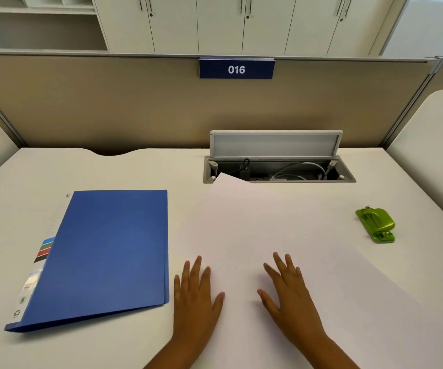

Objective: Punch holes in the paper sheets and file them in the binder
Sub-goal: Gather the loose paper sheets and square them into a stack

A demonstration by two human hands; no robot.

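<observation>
Head camera gives me a downward look over a pale, off-white desk (135,171) with both bare hands in the lower middle of the frame. My left hand (195,294) lies flat and open, fingers spread, palm down on the near-left part of the white paper sheets (268,222), with its outer fingers over the paper's left edge; it grips nothing. My right hand (289,294) is likewise flat and open, fingers fanned, resting palm down on the paper just beside the left one, holding nothing. The paper lies skewed on the desk, its far corner reaching over the lip of the recessed grey cable tray (348,178) set into the desk, whose hinged lid (276,143) stands raised with cables visible inside. How many sheets there are I cannot tell; they read as one white surface. To the left, close to the paper and apart from my left hand, lies the closed blue plastic binder (108,249), flat on the desk, its white spine label with coloured stripes facing left. Well apart to the right, beyond the paper's edge, sits the small green hole punch (377,225), untouched. At the back, a beige partition wall (108,102) carries a dark blue sign reading 016 (236,69).
</observation>
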